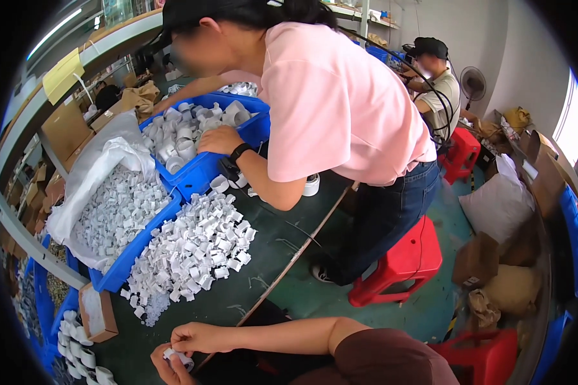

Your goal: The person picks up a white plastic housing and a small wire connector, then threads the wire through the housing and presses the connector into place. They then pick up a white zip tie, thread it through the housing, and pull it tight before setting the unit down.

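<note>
Low in the head view, my left hand is closed round a small white round plastic housing, its fingers wrapped along the side. My right hand pinches at the top of that same housing; whether a smaller part sits between its fingertips is hidden. On the dark green tabletop beyond my hands lies a large heap of small white plastic pieces. At its near edge is a little pile of tiny translucent parts. Several white round housings stand grouped left of my hands.
A person in a pink shirt leans over a blue bin of white housings. Another blue bin holds a bag of small pieces. A small cardboard box stands near the table's left edge. A red stool is on the floor.
</note>
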`<action>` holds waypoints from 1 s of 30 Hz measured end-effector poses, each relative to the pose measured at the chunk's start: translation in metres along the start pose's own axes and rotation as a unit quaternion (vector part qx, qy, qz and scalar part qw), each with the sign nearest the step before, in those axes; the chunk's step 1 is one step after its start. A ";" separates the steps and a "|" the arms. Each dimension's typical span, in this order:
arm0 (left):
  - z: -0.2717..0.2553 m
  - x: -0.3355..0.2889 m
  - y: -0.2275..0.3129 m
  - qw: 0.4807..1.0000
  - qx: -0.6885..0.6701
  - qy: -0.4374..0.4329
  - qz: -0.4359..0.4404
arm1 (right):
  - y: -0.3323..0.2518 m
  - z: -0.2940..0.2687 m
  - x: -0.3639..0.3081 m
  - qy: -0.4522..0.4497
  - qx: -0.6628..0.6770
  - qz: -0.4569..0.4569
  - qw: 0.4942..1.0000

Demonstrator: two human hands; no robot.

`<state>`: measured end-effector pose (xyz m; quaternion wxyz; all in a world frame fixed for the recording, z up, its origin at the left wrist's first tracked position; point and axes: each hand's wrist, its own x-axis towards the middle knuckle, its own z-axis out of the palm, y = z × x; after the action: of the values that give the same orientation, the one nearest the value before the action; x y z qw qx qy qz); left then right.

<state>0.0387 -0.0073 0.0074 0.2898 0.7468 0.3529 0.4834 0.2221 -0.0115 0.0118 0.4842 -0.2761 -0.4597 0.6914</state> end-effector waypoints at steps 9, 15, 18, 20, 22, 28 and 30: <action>-0.011 -0.008 -0.007 0.999 0.037 0.010 0.013 | 0.013 0.004 0.005 0.004 -0.019 -0.015 1.000; 0.001 0.000 0.007 0.998 0.059 -0.001 0.034 | 0.023 -0.005 0.000 0.042 -0.030 -0.028 0.998; -0.001 0.006 0.017 0.995 0.089 0.010 0.050 | 0.005 0.001 -0.006 0.025 -0.007 -0.004 1.000; 0.000 0.010 0.022 0.995 0.080 0.018 0.049 | -0.001 0.000 -0.006 0.020 0.007 0.014 1.000; 0.001 0.010 0.019 0.996 0.075 0.019 0.052 | -0.006 0.001 -0.007 0.025 0.007 0.024 0.999; -0.006 0.012 0.015 0.996 0.069 0.018 0.055 | -0.002 0.000 -0.003 0.004 -0.002 0.041 0.999; -0.009 0.012 0.018 0.995 0.079 0.003 0.060 | 0.002 -0.007 -0.006 0.005 -0.006 0.051 0.999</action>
<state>0.0386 -0.0078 0.0306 0.1994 0.7855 0.3453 0.4732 0.2291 -0.0151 0.0067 0.4483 -0.3056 -0.4470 0.7112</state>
